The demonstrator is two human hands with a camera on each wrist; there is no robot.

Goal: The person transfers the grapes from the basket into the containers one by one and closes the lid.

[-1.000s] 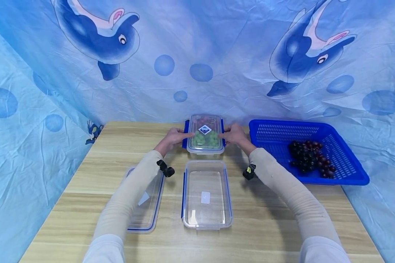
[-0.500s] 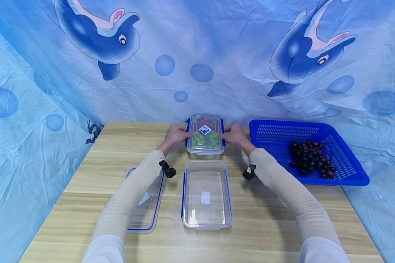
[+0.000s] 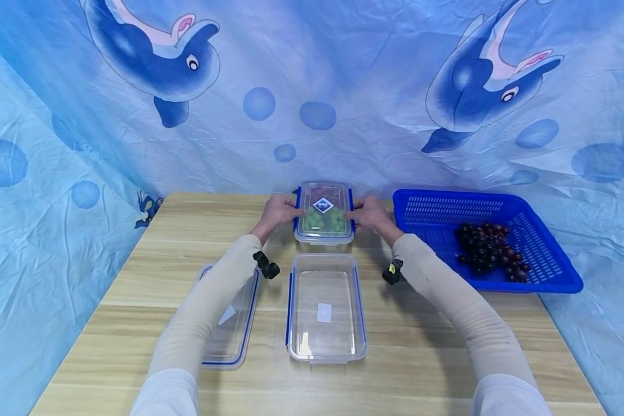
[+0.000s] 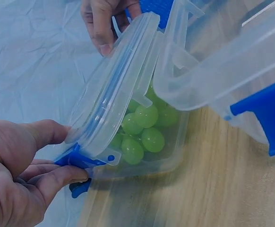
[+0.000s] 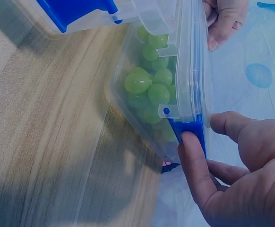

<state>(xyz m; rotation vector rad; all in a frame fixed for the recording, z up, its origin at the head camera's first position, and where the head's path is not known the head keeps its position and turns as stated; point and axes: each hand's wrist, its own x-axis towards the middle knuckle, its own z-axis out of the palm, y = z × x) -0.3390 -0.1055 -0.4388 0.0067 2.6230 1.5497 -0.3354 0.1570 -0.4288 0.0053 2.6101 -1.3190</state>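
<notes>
A lidded clear food container point(image 3: 325, 233) stands at the table's back edge. Green grapes point(image 4: 142, 135) show through its near wall, and something reddish shows under the rear of the lid. My left hand point(image 3: 278, 211) pinches its left side, thumb on the lid's edge and fingers at the blue side clip point(image 4: 76, 157). On the opposite side my right hand point(image 3: 370, 214) does the same, its thumb on the lid's rim and a finger pressing the blue clip point(image 5: 188, 126). Both clips lie against the container's sides.
An open clear container point(image 3: 323, 341) stands just in front of the lidded one. Left of it, partly under my left forearm, lies a loose lid point(image 3: 234, 341). A blue basket point(image 3: 411, 222) at the right holds dark grapes point(image 3: 481, 248). A blue curtain point(image 3: 364, 150) hangs behind the table point(image 3: 135, 323).
The left clip stuck out from the container's side a second ago and now lies flat against it. My left hand has shifted slightly back and inward. My right hand has stayed in place.
</notes>
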